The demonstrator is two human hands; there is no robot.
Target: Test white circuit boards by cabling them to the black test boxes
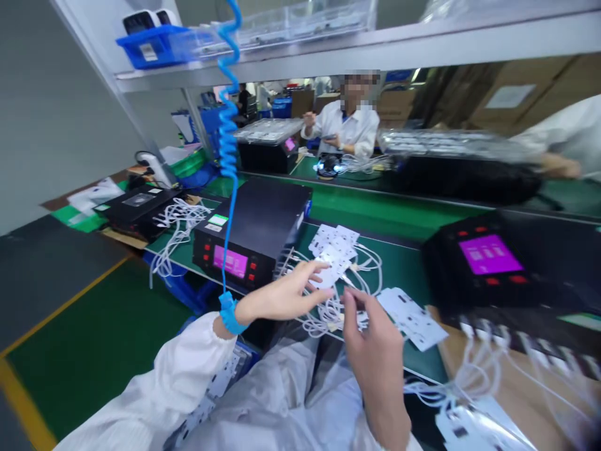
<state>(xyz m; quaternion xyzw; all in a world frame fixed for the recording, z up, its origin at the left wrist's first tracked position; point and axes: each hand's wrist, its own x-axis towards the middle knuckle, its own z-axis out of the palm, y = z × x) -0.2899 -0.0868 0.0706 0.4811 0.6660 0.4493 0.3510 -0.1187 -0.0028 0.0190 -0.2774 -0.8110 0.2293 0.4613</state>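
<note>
My left hand [291,293] reaches over the bench with its fingers stretched out and thumb apart, holding nothing that shows. Around its wrist is a blue strap [228,313] tied to a coiled blue cord [228,144]. Just beyond its fingertips lies an overlapping pile of white circuit boards [334,250] with white cables [370,260] at their edge. My right hand [373,332] is curled, thumb and fingertips close together; whatever may be between them is hidden. Bundled white cables [317,324] lie beneath both hands. Beside my right hand rests a stack of white boards [413,318].
A black box with a pink screen [253,232] stands left of the boards; another black box [488,250] is at right with cables plugged in. Across the bench sits a person in a white coat [350,122]. A shelf [300,56] spans overhead. More boards [479,426] lie lower right.
</note>
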